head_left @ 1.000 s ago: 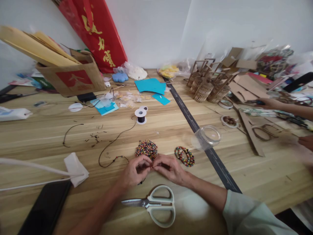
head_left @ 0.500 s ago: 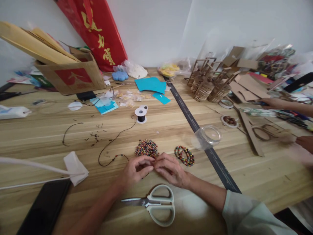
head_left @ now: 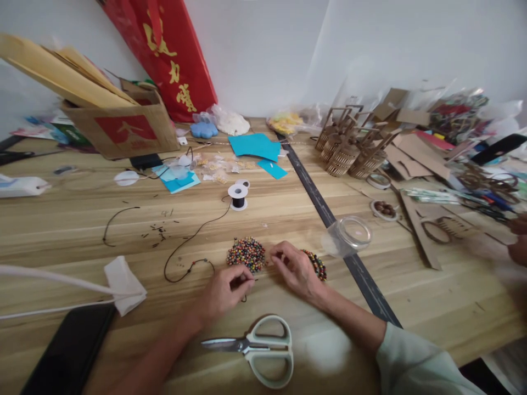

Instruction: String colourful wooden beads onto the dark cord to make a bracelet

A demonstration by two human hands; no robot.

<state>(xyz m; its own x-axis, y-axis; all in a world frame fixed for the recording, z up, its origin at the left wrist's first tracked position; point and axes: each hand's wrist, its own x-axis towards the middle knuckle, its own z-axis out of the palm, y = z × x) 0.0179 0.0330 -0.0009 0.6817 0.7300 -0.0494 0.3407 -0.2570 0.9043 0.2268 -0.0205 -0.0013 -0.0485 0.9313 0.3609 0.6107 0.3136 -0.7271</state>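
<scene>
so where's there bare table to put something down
Bare tabletop: between the scissors and right sleeve; also, bar a small scrap, between the spool and black strip. Crowded: by the bead pile, left hand and right hand, and along the wall.

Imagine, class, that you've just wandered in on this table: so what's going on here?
Someone is working with both bare hands at a wooden table. The left hand seems to pinch a thin black cord that leads back to a spool. The right hand is apart from it, beside a pile of coloured beads; whether it holds a bead is too small to tell. It partly hides some strung beads. Scissors lie between the forearms, untouched.
</scene>
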